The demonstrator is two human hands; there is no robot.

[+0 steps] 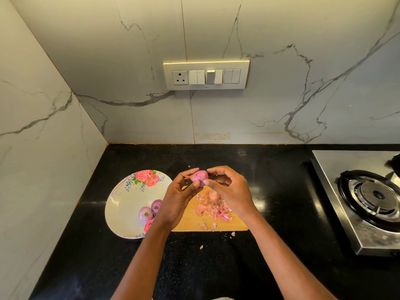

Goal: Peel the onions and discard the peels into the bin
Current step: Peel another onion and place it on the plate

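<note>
— hands? both lifted over the cutting board (236, 224); left hand (176, 204) cradles one red onion (199, 177); right hand (230, 191) pinches it.
— count?
— two peeled onions (150, 211) on one floral plate (125, 204); one onion piece (214, 196) among peels (213, 210).

Both forearms reach forward, the left hand (177, 198) and right hand (229, 189) raised together, fingers curled, fingertips nearly meeting.

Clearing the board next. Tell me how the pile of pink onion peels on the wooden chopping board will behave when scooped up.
The pink onion peels look thin and flaky, so probably very light and floppy. They lie in many small pieces, so some will likely slip out; a few already sit on the black countertop.
</note>
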